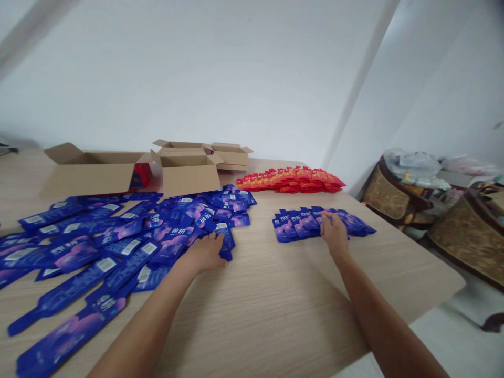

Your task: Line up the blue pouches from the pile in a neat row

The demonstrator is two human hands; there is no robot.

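My left hand (207, 252) reaches over the right edge of a loose pile of blue packets (173, 236). Its fingers are slightly apart and rest on a blue packet with a white label (224, 236). Farther right, my right hand (334, 231) is closed in a pinch at a neat overlapping row of blue packets (289, 228). Its fingertips are at the upper edge of a packet in that row; the hand covers part of it. Pink-purple round shapes and white lettering show on the packets' fronts.
Open cardboard boxes (191, 173) stand behind the pile, near the wall. Overlapping red packets (291, 179) lie at the back right of the wooden table (252, 315). Beyond its right edge are patterned chairs (394, 194), with plastic bags (411, 163) on one.
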